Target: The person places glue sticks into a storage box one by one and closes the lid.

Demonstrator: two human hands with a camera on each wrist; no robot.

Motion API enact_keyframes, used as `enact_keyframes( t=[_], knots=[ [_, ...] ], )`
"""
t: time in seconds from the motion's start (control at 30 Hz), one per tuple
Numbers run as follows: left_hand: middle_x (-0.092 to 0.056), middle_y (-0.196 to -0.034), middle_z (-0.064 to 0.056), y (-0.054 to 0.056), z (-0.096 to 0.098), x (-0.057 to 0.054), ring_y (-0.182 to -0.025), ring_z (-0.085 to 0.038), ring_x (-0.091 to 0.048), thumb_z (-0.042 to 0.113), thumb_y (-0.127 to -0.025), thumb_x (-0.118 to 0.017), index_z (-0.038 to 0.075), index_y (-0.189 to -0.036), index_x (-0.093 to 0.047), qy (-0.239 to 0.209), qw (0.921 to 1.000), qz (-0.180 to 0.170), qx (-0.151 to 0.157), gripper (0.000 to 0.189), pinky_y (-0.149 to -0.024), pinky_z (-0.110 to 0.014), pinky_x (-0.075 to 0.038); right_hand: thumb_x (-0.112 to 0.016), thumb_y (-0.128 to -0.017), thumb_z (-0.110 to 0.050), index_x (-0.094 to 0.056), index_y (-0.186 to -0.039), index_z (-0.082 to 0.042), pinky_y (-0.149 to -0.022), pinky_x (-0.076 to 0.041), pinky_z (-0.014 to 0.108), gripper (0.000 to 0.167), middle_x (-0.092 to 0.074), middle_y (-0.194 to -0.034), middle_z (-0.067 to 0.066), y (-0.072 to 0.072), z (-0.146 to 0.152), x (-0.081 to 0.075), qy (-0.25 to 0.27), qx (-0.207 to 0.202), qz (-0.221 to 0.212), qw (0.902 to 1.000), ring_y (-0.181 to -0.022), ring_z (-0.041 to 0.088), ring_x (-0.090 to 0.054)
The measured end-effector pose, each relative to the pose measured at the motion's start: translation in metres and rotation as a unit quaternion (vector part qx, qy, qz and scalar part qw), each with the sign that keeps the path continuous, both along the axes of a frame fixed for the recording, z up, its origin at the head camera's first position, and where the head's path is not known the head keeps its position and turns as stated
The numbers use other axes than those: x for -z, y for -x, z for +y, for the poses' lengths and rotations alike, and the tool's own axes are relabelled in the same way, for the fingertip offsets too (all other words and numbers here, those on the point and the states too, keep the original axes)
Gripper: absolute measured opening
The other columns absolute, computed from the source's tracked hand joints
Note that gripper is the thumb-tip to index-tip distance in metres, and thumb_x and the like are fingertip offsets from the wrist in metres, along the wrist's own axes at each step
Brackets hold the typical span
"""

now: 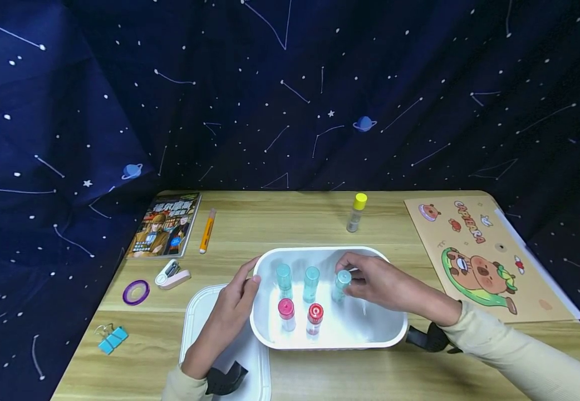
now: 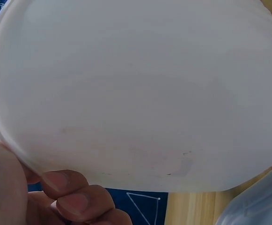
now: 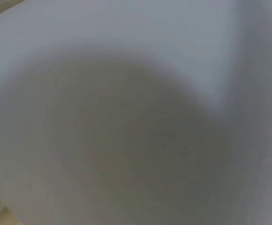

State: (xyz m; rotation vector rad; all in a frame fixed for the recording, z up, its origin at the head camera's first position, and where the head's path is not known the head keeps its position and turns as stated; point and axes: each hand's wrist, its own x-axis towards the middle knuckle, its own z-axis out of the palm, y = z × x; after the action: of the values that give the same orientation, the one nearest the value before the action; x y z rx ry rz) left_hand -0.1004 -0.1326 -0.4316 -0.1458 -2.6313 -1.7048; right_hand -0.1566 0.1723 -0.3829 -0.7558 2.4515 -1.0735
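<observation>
A white plastic tub (image 1: 330, 340) holds several small clear bottles standing upright. My right hand (image 1: 382, 281) reaches over its right side and pinches a teal-capped bottle (image 1: 343, 278) between thumb and fingers. Two more teal-capped bottles, one at the left (image 1: 284, 273) and one mid-tub (image 1: 311, 275), stand along the back. In front of them are a pink-capped bottle (image 1: 286, 308) and a red-capped bottle (image 1: 315, 313). My left hand (image 1: 230, 309) grips the tub's left end, thumb at the rim; its curled fingers (image 2: 77, 201) show beside the tub wall. The right wrist view is mostly blurred pale tub wall.
Under my left forearm lies a white lid (image 1: 255, 362). Behind the tub stands a yellow-capped bottle (image 1: 357, 213). A capybara folder (image 1: 475, 250) lies at the right. At the left are a book (image 1: 165, 228), orange pen (image 1: 207, 231), tape roll (image 1: 136, 292), stapler (image 1: 172, 275) and blue binder clip (image 1: 113, 340).
</observation>
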Motion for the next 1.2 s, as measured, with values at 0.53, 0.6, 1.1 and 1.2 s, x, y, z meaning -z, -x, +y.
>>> enact_keyframes(
  t=[0.53,0.6,1.1,1.2],
  knots=[
    [-0.074,-0.12,-0.019,0.001,0.0,0.001,-0.096,-0.024,-0.07,0.024,-0.111,-0.049,0.012,-0.152,-0.05,0.006,1.0,0.005,0.0,0.042,-0.077,-0.029,-0.056,-0.079,-0.089,-0.004,-0.064,-0.119,-0.001,-0.095,-0.058,0.039,0.034,-0.065,-0.128,0.016,-0.001,-0.001,-0.006,-0.028,0.033,-0.007,0.999,-0.119,0.039,-0.069],
    [-0.074,-0.119,-0.019,0.001,0.0,0.001,-0.095,-0.025,-0.069,0.024,-0.111,-0.049,0.012,-0.152,-0.05,0.004,1.0,0.005,0.0,0.042,-0.077,-0.028,-0.056,-0.08,-0.089,-0.006,-0.064,-0.12,-0.001,-0.096,-0.058,0.04,0.036,-0.065,-0.129,0.017,-0.002,-0.001,-0.008,-0.032,0.039,-0.008,0.9987,-0.12,0.039,-0.068],
    [-0.075,-0.119,-0.019,0.001,0.0,0.0,-0.097,-0.027,-0.07,0.025,-0.111,-0.048,0.012,-0.152,-0.049,0.008,1.0,0.002,0.001,0.043,-0.077,-0.028,-0.055,-0.073,-0.098,-0.018,-0.071,-0.116,-0.005,-0.083,-0.06,0.025,0.022,-0.076,-0.111,0.01,0.009,0.04,-0.063,-0.012,0.117,0.099,0.9882,-0.101,0.022,-0.074],
    [-0.075,-0.118,-0.019,0.001,0.0,0.0,-0.095,-0.026,-0.069,0.025,-0.111,-0.048,0.012,-0.152,-0.05,0.011,0.9999,0.001,0.0,0.043,-0.076,-0.028,-0.055,-0.069,-0.101,-0.024,-0.072,-0.118,-0.007,-0.077,-0.056,0.016,0.024,-0.076,-0.112,0.013,0.025,0.055,-0.063,-0.006,0.174,0.144,0.9741,-0.098,0.019,-0.074]
  ],
)
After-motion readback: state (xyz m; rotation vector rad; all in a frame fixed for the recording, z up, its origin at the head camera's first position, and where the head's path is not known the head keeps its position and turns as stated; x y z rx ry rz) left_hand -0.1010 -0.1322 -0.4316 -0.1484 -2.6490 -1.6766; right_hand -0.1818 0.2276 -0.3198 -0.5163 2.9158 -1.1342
